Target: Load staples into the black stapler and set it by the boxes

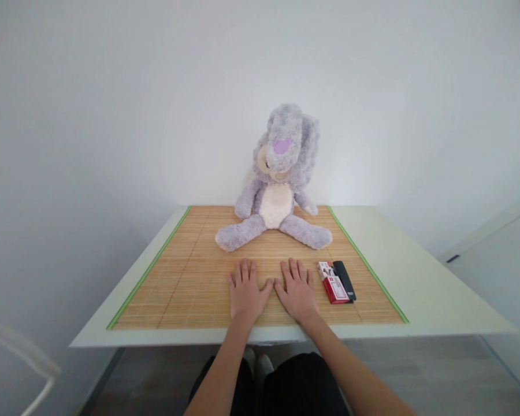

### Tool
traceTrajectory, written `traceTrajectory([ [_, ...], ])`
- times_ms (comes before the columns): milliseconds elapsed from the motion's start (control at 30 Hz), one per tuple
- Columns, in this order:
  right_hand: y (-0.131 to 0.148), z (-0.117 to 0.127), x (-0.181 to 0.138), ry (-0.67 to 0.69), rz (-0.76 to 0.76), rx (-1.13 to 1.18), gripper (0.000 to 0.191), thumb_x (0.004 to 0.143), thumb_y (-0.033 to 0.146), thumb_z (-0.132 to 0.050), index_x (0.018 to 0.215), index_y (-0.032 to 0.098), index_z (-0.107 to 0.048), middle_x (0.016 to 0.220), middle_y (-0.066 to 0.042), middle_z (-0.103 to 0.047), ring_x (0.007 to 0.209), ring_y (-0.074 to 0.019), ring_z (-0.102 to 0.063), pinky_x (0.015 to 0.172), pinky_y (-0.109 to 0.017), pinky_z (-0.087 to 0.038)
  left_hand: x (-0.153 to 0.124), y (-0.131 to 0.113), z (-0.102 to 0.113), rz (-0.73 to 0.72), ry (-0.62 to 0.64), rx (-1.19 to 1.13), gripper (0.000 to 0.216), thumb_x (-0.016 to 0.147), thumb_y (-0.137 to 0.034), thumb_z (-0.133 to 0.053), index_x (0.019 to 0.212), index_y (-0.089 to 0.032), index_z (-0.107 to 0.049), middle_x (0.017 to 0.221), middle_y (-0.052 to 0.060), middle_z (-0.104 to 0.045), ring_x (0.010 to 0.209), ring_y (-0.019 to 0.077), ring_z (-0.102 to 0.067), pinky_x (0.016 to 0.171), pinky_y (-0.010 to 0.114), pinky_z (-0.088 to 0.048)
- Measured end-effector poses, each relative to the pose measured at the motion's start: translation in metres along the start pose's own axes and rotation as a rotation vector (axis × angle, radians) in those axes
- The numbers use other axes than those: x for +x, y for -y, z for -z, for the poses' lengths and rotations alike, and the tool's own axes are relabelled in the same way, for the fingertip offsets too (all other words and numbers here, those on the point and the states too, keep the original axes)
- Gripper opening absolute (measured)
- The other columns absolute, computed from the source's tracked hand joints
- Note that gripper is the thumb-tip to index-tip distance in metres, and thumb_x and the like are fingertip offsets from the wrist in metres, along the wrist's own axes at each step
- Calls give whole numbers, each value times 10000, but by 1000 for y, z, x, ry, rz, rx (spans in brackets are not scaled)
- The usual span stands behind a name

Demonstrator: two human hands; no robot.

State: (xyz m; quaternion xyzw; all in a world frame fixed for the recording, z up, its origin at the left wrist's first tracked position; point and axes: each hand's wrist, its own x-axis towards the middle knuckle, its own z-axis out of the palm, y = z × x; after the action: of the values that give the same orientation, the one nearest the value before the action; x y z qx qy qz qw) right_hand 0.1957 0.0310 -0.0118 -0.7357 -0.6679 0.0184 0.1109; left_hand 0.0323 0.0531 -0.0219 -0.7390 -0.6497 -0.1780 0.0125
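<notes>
Both palms lie flat and empty, fingers spread: the left hand [245,294] and right hand [298,292] rest thumb to thumb on the woven bamboo mat with green edging [186,271]. The small red-and-white carton [333,283] lies just right of the right hand, its long axis pointing away, with a slim black bar [344,280] alongside. A grey plush rabbit [279,196] sits beyond on the pale table [416,283], against a white wall.
</notes>
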Motion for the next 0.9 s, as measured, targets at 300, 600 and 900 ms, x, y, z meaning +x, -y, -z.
traceTrajectory([
  [300,-1,-1,0,-1,0,-3,691,1039,613,-267,1639,271,-243,1729,-71,-164,1592,-300,-83,1249,-547,5,0,0,-2,1,-10,0,786,981,-670,-348,1612,-202,-316,1704,118,-245,1584,363,-137,1268,599,-96],
  [600,-1,1,0,-4,3,6,720,1027,653,-267,1635,266,-260,1728,-74,-172,1592,-300,-89,1252,-536,5,1,0,0,5,-3,-2,790,977,-671,-353,1611,-200,-318,1703,124,-245,1582,359,-147,1267,594,-106],
  [900,0,2,-1,18,-12,-4,716,1027,633,-294,1641,270,-236,1733,-72,-144,1597,-299,-52,1249,-550,15,-1,0,1,6,-7,-5,763,978,-665,-354,1609,-236,-328,1698,95,-270,1582,353,-156,1269,598,-103],
])
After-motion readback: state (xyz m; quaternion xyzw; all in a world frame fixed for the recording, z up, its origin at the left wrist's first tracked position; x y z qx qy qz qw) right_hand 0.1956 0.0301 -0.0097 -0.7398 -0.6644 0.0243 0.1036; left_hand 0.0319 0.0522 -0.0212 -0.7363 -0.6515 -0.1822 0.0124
